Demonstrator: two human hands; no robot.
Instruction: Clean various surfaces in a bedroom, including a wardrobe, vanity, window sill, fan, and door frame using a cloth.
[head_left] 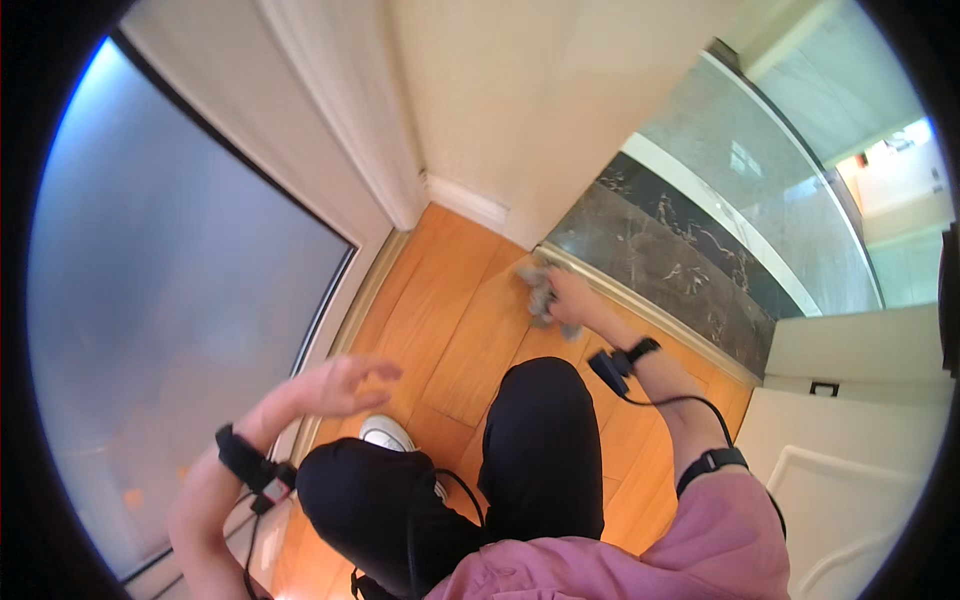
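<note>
A crumpled grey cloth point(541, 298) is gripped in my right hand point(572, 300), low over the wooden floor point(455, 310). It lies beside the metal threshold strip point(640, 308), close to the wall corner. My left hand point(348, 385) hangs in the air near the frosted glass door, its fingers apart and slightly curled, holding nothing. A strapped device sits on each of my forearms, with a black cable running from it.
A frosted glass door point(190, 300) in a white frame stands at left. Ahead is a cream wall point(540, 110) with a white baseboard point(468, 200). At right, dark marble tile point(680, 260) lies past the threshold, with a curved glass panel point(740, 160) beyond. A white door point(850, 440) is at lower right.
</note>
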